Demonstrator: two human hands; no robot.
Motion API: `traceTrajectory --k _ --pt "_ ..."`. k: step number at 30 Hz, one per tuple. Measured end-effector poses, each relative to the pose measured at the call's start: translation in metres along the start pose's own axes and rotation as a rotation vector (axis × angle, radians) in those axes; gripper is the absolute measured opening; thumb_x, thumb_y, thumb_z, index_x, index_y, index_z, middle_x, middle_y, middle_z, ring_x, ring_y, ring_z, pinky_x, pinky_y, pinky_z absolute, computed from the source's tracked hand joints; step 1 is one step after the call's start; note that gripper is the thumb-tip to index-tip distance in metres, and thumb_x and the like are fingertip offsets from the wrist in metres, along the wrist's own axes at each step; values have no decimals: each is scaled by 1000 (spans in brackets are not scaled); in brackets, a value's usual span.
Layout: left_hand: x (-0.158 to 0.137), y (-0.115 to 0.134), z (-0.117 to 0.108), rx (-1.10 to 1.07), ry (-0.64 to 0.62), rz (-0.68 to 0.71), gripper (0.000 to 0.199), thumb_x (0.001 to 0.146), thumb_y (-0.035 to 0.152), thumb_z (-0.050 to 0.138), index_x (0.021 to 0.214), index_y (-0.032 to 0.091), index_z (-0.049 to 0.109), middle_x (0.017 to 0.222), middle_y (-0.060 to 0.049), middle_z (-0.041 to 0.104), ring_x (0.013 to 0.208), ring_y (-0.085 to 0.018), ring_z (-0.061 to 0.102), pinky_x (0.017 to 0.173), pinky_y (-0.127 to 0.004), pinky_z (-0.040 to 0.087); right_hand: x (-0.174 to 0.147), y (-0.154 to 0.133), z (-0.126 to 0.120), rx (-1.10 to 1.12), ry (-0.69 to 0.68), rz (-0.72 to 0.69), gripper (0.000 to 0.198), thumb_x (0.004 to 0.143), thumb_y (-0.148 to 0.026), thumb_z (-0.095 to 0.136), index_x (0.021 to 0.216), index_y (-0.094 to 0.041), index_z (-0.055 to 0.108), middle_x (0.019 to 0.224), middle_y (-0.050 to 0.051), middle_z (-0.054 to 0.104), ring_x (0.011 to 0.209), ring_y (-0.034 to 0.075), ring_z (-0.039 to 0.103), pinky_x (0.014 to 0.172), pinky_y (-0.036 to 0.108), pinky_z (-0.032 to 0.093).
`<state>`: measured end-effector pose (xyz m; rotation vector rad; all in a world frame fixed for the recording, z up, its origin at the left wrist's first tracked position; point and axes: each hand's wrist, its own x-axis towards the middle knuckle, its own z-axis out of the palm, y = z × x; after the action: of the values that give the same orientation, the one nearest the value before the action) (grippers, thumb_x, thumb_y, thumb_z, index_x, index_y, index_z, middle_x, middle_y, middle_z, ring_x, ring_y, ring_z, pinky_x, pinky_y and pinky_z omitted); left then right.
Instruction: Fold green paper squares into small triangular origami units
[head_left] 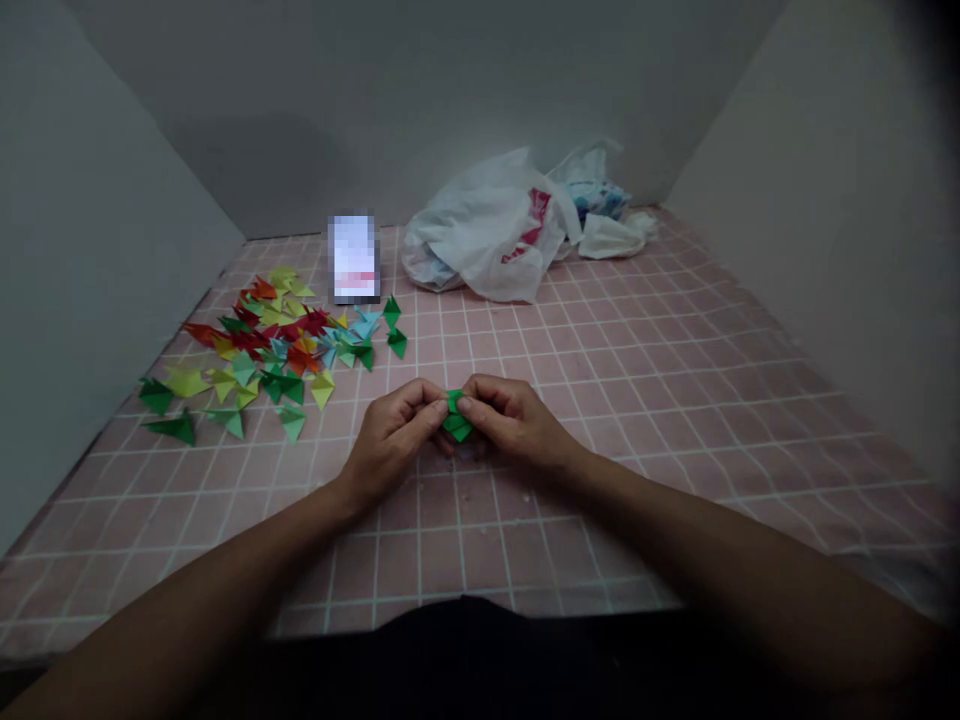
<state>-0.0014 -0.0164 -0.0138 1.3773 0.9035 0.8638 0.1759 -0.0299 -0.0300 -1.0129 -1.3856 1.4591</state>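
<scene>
A small piece of folded green paper (457,425) is pinched between my two hands, a little above the pink checked cloth (600,400). My left hand (397,425) grips its left edge with thumb and fingers. On the opposite edge, my right hand (514,420) does the same, its thumb lying across the paper. Fingers hide part of the folds at the sides. To the left lies a spread of folded origami pieces (292,387) in green, yellow, red, orange and light blue. Two dark green pieces (397,343) sit at the right side of that spread.
A lit, blurred-out screen (354,257) stands behind the origami pieces. At the back, a white plastic bag with red print (487,225) lies crumpled, beside a blue patterned packet (600,200) and a smaller white bag (615,236). Grey walls (450,80) enclose the table on three sides.
</scene>
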Motion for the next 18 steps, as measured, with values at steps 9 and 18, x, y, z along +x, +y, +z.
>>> traceTrajectory --k 9,18 --pt "-1 -1 -2 104 -38 62 22 96 34 59 85 15 64 69 -1 68 61 -13 68 60 -24 55 0 -3 -1 -50 17 -23 32 92 -43 60 71 -21 50 62 -3 51 59 11 45 53 26 35" --pt "1 -9 -5 280 -37 101 17 90 33 64 90 16 64 72 -3 67 63 -15 64 59 -27 53 0 -3 0 -110 40 -48 32 92 -39 58 68 -21 47 64 -4 46 60 10 41 55 26 32"
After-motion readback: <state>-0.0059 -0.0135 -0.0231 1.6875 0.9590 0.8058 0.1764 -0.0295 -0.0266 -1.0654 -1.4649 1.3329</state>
